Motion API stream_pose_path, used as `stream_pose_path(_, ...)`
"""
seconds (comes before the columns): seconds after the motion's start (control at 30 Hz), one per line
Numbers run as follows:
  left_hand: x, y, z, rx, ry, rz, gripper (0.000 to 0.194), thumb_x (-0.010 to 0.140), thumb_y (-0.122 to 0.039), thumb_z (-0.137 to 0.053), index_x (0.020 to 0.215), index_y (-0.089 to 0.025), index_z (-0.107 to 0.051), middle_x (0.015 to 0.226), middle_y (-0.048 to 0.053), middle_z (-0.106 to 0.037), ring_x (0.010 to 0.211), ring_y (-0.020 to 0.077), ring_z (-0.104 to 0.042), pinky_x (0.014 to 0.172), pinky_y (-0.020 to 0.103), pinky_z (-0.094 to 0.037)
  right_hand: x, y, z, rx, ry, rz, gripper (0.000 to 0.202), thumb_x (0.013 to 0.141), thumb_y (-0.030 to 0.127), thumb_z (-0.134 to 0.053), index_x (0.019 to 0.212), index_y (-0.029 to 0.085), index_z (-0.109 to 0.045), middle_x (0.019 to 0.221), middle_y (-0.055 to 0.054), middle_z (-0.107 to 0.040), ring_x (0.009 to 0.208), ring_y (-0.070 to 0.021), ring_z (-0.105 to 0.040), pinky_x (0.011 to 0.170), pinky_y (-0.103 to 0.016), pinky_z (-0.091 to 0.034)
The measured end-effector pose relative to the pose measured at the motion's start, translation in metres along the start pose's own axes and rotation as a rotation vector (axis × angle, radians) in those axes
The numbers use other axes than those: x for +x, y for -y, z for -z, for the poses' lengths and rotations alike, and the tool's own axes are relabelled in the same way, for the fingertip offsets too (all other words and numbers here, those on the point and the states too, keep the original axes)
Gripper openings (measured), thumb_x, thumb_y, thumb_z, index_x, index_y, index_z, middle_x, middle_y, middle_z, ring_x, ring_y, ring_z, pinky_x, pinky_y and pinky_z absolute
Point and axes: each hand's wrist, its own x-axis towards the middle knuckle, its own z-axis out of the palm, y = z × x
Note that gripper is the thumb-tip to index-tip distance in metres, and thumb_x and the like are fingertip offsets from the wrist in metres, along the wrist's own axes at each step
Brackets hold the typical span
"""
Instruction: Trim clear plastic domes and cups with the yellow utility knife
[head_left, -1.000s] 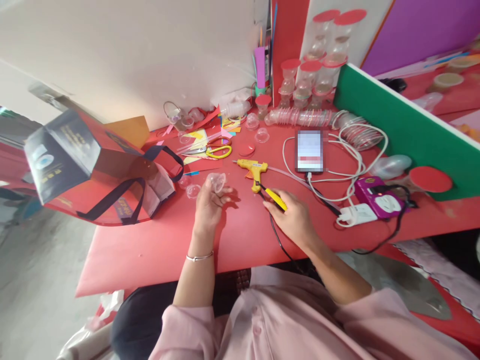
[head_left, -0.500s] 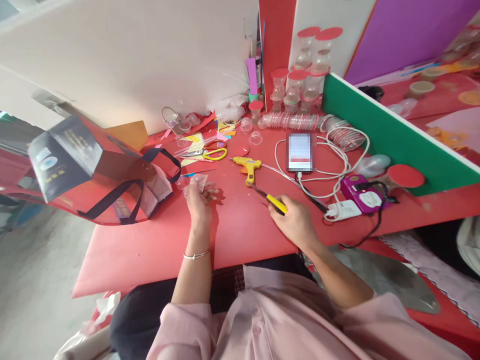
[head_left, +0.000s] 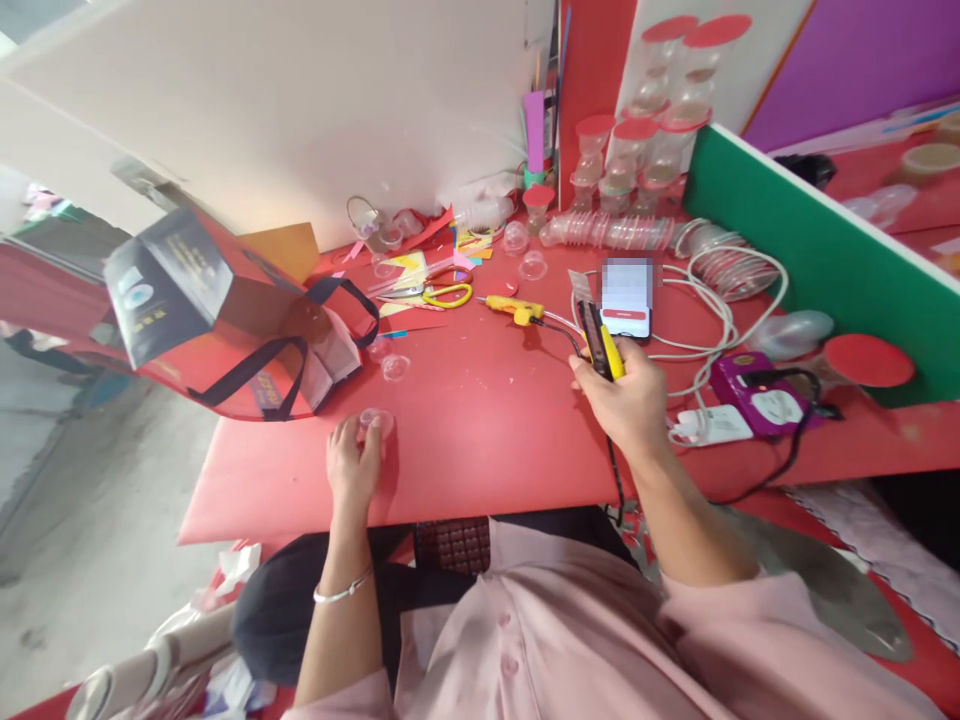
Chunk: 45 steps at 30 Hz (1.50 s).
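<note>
My left hand rests low on the red table, its fingers closed around a small clear plastic cup. In my right hand is a yellow and black utility knife, its wide blade out and pointing up and away from me. Just beyond the left hand sits another clear cup. A yellow hot glue gun lies between the hands, farther back, its nozzle to the left. Behind the knife a phone lies on the table.
A red gift bag stands at the left. Yellow-handled scissors lie among paper scraps. White cables loop toward a purple power socket. Stacked clear cups and red-lidded containers line the back, beside a green divider.
My right hand has raised the knife and turned its blade upward. My left hand has come nearer me with a clear cup. The glue gun's handle has turned, and the view has shifted.
</note>
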Motion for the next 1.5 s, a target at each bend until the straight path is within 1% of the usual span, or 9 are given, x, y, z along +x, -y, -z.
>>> stream_pose_path(0.2,-0.027,-0.017,-0.002,0.019,-0.403,-0.117,0.075,0.093,-0.049,-0.06,0.155,-0.012,-0.038,0.164,0.024,-0.032,0.155,0.0388,-0.026,0.124,0.059,-0.025,0.002,0.004,0.0,-0.103,-0.033,0.079,0.025,0.082,0.046,-0.071,0.093,0.024,-0.067,0.076,-0.002,-0.072,0.067,-0.0221,-0.07,0.062,-0.032,-0.053)
stream_pose_path(0.37,-0.056,-0.061,-0.049,0.045,0.138,-0.413,0.092,0.092,-0.066,-0.054,0.16,-0.009,-0.027,0.163,0.029,-0.032,0.154,0.0408,-0.029,0.124,0.061,-0.026,0.006,0.011,0.0,-0.048,-0.035,0.092,0.025,0.082,0.046,-0.071,0.093,0.024,-0.066,0.079,-0.001,-0.072,0.063,-0.0198,-0.068,0.061,-0.031,-0.053)
stream_pose_path(0.73,0.035,-0.112,-0.127,0.043,0.01,-0.324,0.118,0.084,-0.081,-0.048,0.157,0.008,-0.02,0.162,0.043,-0.012,0.157,0.0485,-0.006,0.121,0.07,-0.01,0.012,0.015,0.001,-0.066,-0.015,0.117,0.024,0.081,0.044,-0.072,0.092,0.023,-0.067,0.076,0.0,-0.071,0.063,-0.0192,-0.068,0.061,-0.03,-0.052)
stream_pose_path(0.93,0.018,-0.119,-0.12,-0.171,0.406,-0.716,0.097,0.093,-0.073,-0.044,0.162,-0.008,-0.02,0.166,0.028,-0.025,0.158,0.0339,-0.021,0.127,0.053,-0.02,0.017,0.019,0.005,-0.068,-0.026,0.122,0.021,0.081,0.042,-0.073,0.091,0.024,-0.067,0.074,0.001,-0.072,0.063,-0.0194,-0.07,0.063,-0.03,-0.053)
stream_pose_path(1.07,0.062,-0.122,-0.131,-0.15,0.23,-0.51,0.1,0.091,-0.074,-0.046,0.16,-0.004,-0.024,0.167,0.031,-0.02,0.159,0.0399,-0.013,0.127,0.059,-0.011,0.019,0.021,0.005,-0.034,0.003,0.115,0.022,0.082,0.043,-0.072,0.092,0.024,-0.066,0.074,0.001,-0.072,0.061,-0.0188,-0.069,0.059,-0.03,-0.053)
stream_pose_path(1.13,0.076,-0.132,-0.143,-0.112,0.295,-0.519,0.106,0.088,-0.077,-0.048,0.157,0.001,-0.027,0.163,0.036,-0.023,0.157,0.0443,-0.016,0.126,0.063,-0.011,0.019,0.022,0.003,-0.013,0.02,0.103,0.024,0.082,0.044,-0.073,0.092,0.024,-0.066,0.073,0.002,-0.071,0.059,-0.0186,-0.068,0.057,-0.03,-0.053)
stream_pose_path(1.27,0.019,-0.161,-0.144,-0.186,0.465,-0.837,0.109,0.084,-0.082,-0.046,0.157,-0.003,-0.031,0.164,0.032,-0.027,0.158,0.0408,-0.017,0.127,0.061,-0.011,0.021,0.026,0.002,-0.003,0.003,0.113,0.023,0.081,0.042,-0.074,0.091,0.024,-0.066,0.075,0.002,-0.071,0.061,-0.0186,-0.07,0.062,-0.031,-0.055)
stream_pose_path(1.4,-0.059,-0.167,-0.106,-0.377,0.788,-1.135,0.102,0.087,-0.076,-0.05,0.161,-0.011,-0.025,0.163,0.025,-0.033,0.156,0.0344,-0.026,0.127,0.053,-0.024,0.022,0.03,0.008,-0.035,0.025,0.128,0.021,0.081,0.04,-0.075,0.091,0.023,-0.066,0.075,0.002,-0.071,0.061,-0.0182,-0.07,0.063,-0.031,-0.055)
stream_pose_path(1.5,-0.038,-0.151,-0.093,-0.383,0.714,-1.012,0.079,0.097,-0.065,-0.043,0.159,-0.018,-0.033,0.164,0.019,-0.035,0.157,0.0316,-0.025,0.128,0.053,-0.022,0.02,0.031,0.014,-0.021,0.088,0.104,0.024,0.08,0.042,-0.077,0.091,0.023,-0.068,0.074,0.002,-0.07,0.057,-0.0165,-0.068,0.058,-0.029,-0.054)
